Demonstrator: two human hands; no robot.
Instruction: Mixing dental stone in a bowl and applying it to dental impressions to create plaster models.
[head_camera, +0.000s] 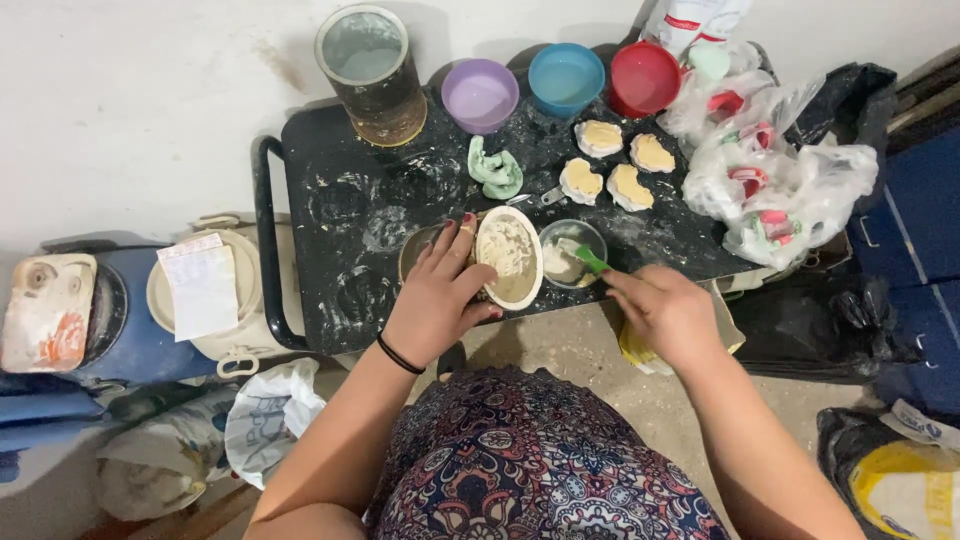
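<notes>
Our left hand (437, 300) fingers (452, 250) clamp the tilted round tan bowl smeared with pale paste (508, 258). Just right of that bowl, our right hand (665, 312) fingers pinch a green-handled spatula (590, 260) in a small glass cup (570, 252) on the black, powder-dusted surface (350, 200).

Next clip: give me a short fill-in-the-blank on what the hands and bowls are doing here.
1. The left hand tilts a round mould on the ____ tray.
2. The right hand holds a ____ spatula in a small bowl.
3. Between the purple bowl and the red bowl stands a ____ bowl.
4. Behind lie ____ cream-filled moulds.

Missing words: black; green; blue; four
</notes>
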